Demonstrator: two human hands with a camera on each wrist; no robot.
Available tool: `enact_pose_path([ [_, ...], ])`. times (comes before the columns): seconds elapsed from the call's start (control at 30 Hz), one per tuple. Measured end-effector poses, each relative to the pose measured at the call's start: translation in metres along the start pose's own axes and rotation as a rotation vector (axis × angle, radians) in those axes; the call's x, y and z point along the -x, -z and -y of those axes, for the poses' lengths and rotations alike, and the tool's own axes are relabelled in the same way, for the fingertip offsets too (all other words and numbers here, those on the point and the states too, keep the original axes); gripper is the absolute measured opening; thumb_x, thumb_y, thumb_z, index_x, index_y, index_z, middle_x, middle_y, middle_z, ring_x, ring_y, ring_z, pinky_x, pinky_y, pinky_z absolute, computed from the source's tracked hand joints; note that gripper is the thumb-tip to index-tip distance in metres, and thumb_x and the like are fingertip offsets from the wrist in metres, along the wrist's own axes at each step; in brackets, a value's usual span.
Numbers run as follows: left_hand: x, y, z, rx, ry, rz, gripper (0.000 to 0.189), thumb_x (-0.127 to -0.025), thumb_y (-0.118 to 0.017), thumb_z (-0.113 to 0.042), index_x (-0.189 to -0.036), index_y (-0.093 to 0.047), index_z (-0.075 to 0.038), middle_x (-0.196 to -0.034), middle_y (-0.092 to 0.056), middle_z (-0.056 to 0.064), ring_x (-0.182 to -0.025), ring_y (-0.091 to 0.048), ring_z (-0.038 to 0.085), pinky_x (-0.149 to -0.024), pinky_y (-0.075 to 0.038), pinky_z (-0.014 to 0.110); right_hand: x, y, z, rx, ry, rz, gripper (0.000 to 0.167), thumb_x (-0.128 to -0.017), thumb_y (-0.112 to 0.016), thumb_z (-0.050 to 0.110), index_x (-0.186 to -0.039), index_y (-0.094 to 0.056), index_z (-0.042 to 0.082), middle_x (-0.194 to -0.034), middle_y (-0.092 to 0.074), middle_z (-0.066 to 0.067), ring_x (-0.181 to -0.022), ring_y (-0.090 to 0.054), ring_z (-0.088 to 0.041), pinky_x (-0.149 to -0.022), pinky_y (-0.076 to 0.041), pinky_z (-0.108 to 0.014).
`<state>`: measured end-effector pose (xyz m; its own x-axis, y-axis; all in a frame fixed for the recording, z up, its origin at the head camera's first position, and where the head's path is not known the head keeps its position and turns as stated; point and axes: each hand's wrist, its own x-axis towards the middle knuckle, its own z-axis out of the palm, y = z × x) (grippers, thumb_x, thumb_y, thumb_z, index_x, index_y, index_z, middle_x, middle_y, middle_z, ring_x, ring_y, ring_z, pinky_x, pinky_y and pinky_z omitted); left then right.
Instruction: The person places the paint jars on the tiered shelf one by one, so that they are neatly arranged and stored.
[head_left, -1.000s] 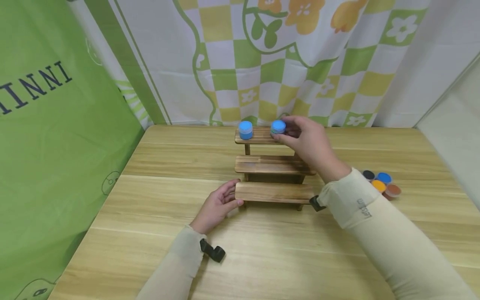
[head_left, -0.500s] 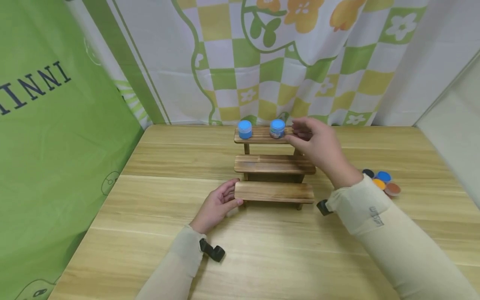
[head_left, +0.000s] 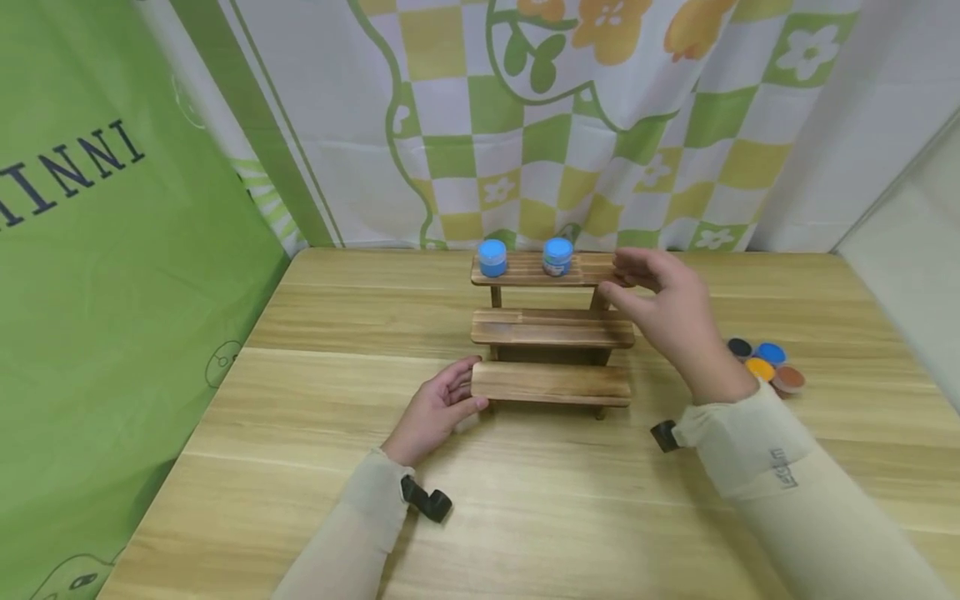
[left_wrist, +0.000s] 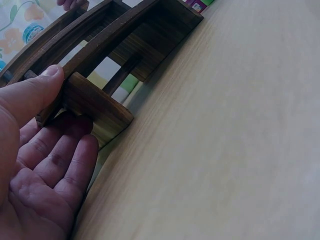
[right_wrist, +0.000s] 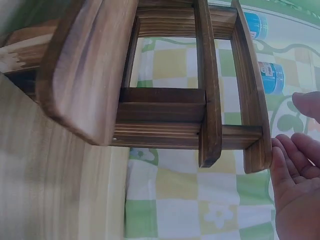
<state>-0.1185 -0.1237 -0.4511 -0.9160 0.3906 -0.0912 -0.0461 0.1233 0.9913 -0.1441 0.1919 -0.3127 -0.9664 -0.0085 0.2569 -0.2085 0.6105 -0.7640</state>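
A three-tier wooden display stand [head_left: 551,383] stands in the middle of the table. My left hand [head_left: 432,414] holds the left end of its lowest step, thumb at the front edge and fingers at the back corner; the left wrist view shows the thumb [left_wrist: 47,82] against the wood. Two small blue-lidded paint jars, a left jar [head_left: 492,258] and a right jar [head_left: 557,257], stand apart on the top step. My right hand [head_left: 667,312], holding nothing, hovers at that step's right end with fingers loosely bent. The right wrist view has its fingertips beside the step's end.
Several more jars sit in a cluster on the table to the right, among them a black jar [head_left: 738,347], a blue jar [head_left: 770,354], an orange jar [head_left: 760,370] and a brown jar [head_left: 788,380]. A patterned curtain [head_left: 540,125] hangs behind the table [head_left: 337,333].
My right hand has let go of the right jar on the top step and drawn away to the right. The left hand keeps its place on the stand.
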Motion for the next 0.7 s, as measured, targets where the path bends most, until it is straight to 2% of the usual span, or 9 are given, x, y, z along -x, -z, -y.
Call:
enact_pose_path([
  [0.13,0.0,0.0,0.0,0.019,-0.007,0.01,0.066,-0.095,-0.071,-0.013,-0.153,-0.04,-0.012,-0.145,-0.053,0.012,-0.127,-0.057,0.027,-0.1,-0.052,0.03,0.004,0.0,-0.007,-0.015,0.058,-0.045,0.044,-0.094,-0.073,0.019,-0.132,-0.061,0.002,-0.125,-0.063,-0.011,-0.116,-0.06,-0.025,-0.104,-0.049,-0.038],
  [0.3,0.0,0.001,0.001,-0.006,0.001,-0.002,0.067,-0.094,-0.072,-0.015,-0.153,-0.041,-0.013,-0.147,-0.051,0.011,-0.128,-0.056,0.027,-0.102,-0.051,0.03,0.011,0.002,-0.011,-0.043,0.097,-0.082,0.041,-0.094,-0.074,0.016,-0.13,-0.063,0.002,-0.124,-0.065,-0.013,-0.113,-0.061,-0.025,-0.099,-0.05,-0.02],
  [0.57,-0.001,0.0,0.001,0.002,-0.01,0.008,0.066,-0.094,-0.072,-0.015,-0.153,-0.041,-0.012,-0.146,-0.053,0.012,-0.126,-0.057,0.027,-0.1,-0.052,0.029,0.023,0.007,-0.017,-0.102,0.061,-0.099,0.041,-0.094,-0.074,0.02,-0.13,-0.064,0.004,-0.126,-0.066,-0.013,-0.108,-0.059,-0.001,-0.095,-0.048,-0.012],
  [0.7,-0.001,0.0,0.001,0.009,-0.014,0.015,0.066,-0.095,-0.071,-0.015,-0.153,-0.04,-0.011,-0.146,-0.053,0.012,-0.126,-0.057,0.027,-0.099,-0.052,0.028,0.029,0.009,-0.025,-0.104,0.051,-0.095,0.041,-0.094,-0.073,0.019,-0.13,-0.064,0.001,-0.124,-0.066,-0.016,-0.105,-0.06,0.0,-0.09,-0.048,-0.009],
])
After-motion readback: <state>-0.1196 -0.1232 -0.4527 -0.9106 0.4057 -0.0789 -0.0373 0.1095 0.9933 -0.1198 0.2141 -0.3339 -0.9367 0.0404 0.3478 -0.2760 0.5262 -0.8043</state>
